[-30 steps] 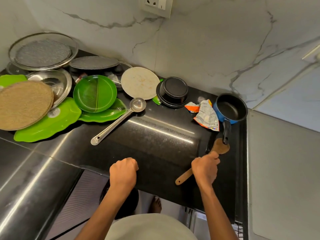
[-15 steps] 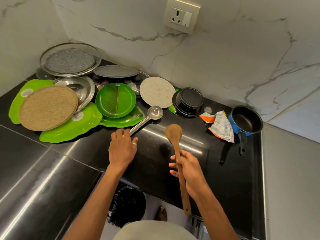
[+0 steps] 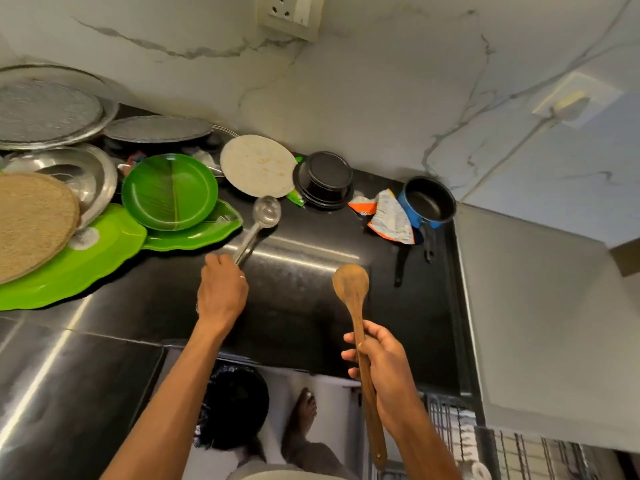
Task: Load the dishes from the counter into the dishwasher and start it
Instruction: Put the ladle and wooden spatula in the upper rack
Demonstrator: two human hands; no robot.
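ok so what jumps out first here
The wooden spoon, held in the right hand over the black counter's front edge. Next, the bright green plates piled at the left, beside which the left hand grips the steel ladle's handle. A blue saucepan sits in the far right corner.

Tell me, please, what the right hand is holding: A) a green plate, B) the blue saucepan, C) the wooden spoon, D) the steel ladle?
C: the right hand grips the wooden spoon by its handle, while the left hand holds the steel ladle.
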